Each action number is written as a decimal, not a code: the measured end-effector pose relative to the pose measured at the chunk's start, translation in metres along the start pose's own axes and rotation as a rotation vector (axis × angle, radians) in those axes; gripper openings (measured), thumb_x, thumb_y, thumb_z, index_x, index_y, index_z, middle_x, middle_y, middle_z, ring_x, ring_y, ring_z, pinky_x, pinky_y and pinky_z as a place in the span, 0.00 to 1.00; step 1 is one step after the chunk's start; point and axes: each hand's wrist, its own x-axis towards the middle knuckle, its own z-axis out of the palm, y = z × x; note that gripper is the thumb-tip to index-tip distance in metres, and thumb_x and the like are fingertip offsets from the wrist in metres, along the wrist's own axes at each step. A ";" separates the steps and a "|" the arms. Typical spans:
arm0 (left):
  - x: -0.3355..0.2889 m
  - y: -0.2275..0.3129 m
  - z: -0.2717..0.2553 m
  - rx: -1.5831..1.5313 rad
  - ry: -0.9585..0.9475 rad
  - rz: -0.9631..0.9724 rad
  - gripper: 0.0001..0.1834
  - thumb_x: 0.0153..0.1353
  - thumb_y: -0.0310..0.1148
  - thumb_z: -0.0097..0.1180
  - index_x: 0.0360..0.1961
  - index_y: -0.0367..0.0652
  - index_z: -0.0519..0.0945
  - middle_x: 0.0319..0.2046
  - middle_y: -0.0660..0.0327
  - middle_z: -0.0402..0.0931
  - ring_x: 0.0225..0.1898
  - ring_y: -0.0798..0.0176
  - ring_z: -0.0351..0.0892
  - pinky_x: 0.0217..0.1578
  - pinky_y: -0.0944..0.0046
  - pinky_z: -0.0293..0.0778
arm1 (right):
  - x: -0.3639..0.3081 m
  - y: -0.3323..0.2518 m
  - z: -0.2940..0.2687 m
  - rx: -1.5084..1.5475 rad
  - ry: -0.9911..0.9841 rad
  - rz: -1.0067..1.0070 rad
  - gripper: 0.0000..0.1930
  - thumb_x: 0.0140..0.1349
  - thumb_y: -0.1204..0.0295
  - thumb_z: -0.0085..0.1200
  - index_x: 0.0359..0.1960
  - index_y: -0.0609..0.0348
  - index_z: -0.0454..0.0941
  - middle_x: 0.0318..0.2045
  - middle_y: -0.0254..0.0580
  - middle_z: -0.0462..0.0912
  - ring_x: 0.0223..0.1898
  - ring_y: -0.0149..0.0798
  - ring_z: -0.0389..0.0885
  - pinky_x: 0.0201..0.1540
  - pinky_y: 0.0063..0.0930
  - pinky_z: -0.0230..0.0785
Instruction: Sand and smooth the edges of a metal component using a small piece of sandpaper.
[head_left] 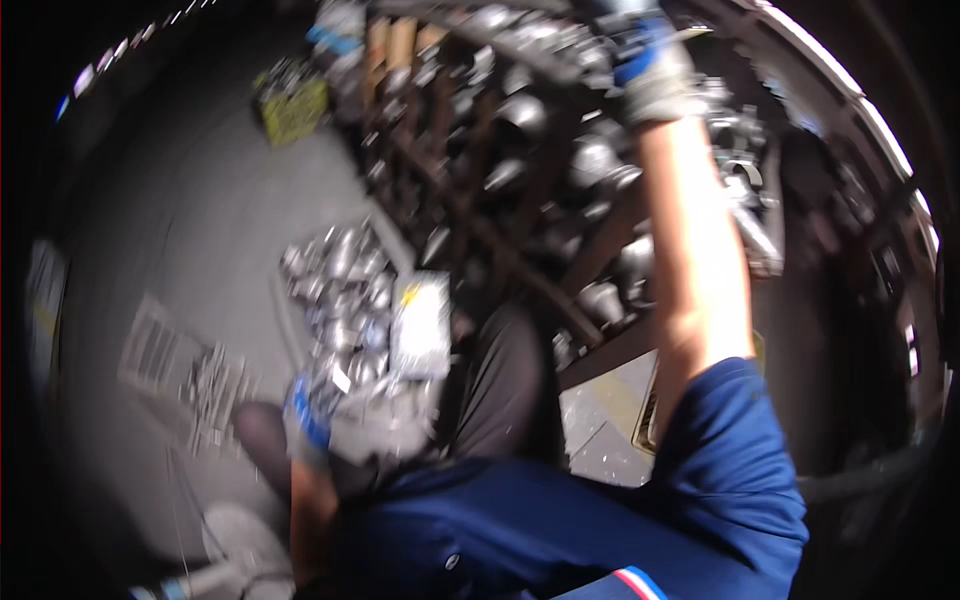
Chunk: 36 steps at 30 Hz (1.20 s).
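Observation:
My left hand point(309, 418), in a blue and white glove, is low at the near edge of a tray heaped with shiny metal parts point(343, 262). Its fingers are smeared, so I cannot make out whether it grips one of the parts. Stretched far forward, my right hand point(645, 70) wears a similar glove and is over the far end of a dark slatted rack holding rounded metal pieces point(521, 116). A greyish blurred shape lies at its fingertips, cut by the upper edge; whether it is held does not show.
A whitish box point(422, 325) with a yellow mark stands against the tray. Farther off on the floor is a yellow crate point(295, 112) filled with metal pieces. At the left lie a pale crate point(160, 343) and thin metal pieces point(217, 392). My knees flank the work area.

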 end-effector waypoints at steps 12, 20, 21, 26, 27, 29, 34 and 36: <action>0.039 0.023 0.037 -0.158 0.328 -0.055 0.17 0.67 0.35 0.44 0.53 0.39 0.70 0.44 0.55 0.77 0.40 0.63 0.79 0.39 0.64 0.78 | -0.116 0.061 0.076 0.008 -0.267 0.583 0.18 0.65 0.60 0.49 0.51 0.58 0.74 0.29 0.34 0.80 0.18 0.21 0.68 0.20 0.12 0.59; 0.146 -0.045 0.029 0.424 0.512 -0.291 0.13 0.54 0.23 0.60 0.43 0.40 0.79 0.35 0.62 0.80 0.37 0.69 0.78 0.38 0.68 0.74 | -0.286 0.193 0.066 0.325 -0.008 1.383 0.17 0.67 0.68 0.42 0.53 0.63 0.71 0.32 0.35 0.81 0.18 0.20 0.67 0.20 0.11 0.60; 0.155 -0.055 0.029 0.695 0.462 -0.146 0.16 0.52 0.24 0.62 0.44 0.41 0.79 0.37 0.61 0.80 0.38 0.66 0.78 0.40 0.66 0.74 | -0.291 0.195 0.060 0.283 0.017 1.306 0.17 0.67 0.70 0.40 0.53 0.64 0.71 0.33 0.37 0.81 0.19 0.20 0.68 0.21 0.11 0.60; 0.196 -0.097 0.035 1.890 0.071 -0.130 0.24 0.55 0.46 0.54 0.52 0.49 0.74 0.48 0.57 0.76 0.57 0.55 0.68 0.57 0.55 0.61 | -0.274 0.217 0.054 0.326 -0.078 1.299 0.19 0.66 0.69 0.41 0.55 0.66 0.69 0.34 0.38 0.82 0.18 0.19 0.65 0.20 0.11 0.55; 0.201 -0.103 0.036 1.880 0.037 -0.216 0.24 0.55 0.46 0.54 0.52 0.49 0.74 0.48 0.57 0.76 0.57 0.55 0.68 0.57 0.55 0.61 | -0.271 0.219 0.054 0.332 -0.095 1.303 0.19 0.66 0.68 0.41 0.55 0.67 0.69 0.34 0.38 0.82 0.17 0.19 0.64 0.19 0.11 0.55; 0.212 -0.111 0.036 2.257 -0.214 -0.155 0.22 0.58 0.43 0.47 0.54 0.53 0.72 0.50 0.59 0.75 0.59 0.55 0.65 0.59 0.53 0.56 | -0.267 0.220 0.054 0.317 -0.126 1.306 0.22 0.64 0.66 0.44 0.55 0.70 0.69 0.34 0.39 0.82 0.16 0.18 0.62 0.17 0.11 0.52; 0.215 -0.112 0.021 2.176 -0.291 -0.202 0.21 0.57 0.38 0.46 0.53 0.53 0.74 0.49 0.59 0.75 0.56 0.57 0.69 0.58 0.54 0.58 | -0.266 0.220 0.045 0.285 -0.077 1.332 0.18 0.66 0.69 0.43 0.55 0.65 0.69 0.29 0.37 0.80 0.16 0.20 0.64 0.16 0.12 0.54; 0.204 -0.114 0.014 1.945 -0.069 -0.049 0.20 0.55 0.34 0.50 0.51 0.51 0.76 0.49 0.58 0.76 0.54 0.56 0.71 0.55 0.56 0.63 | -0.268 0.218 0.041 0.290 0.000 1.312 0.18 0.67 0.69 0.43 0.54 0.65 0.70 0.30 0.38 0.81 0.17 0.20 0.64 0.17 0.12 0.55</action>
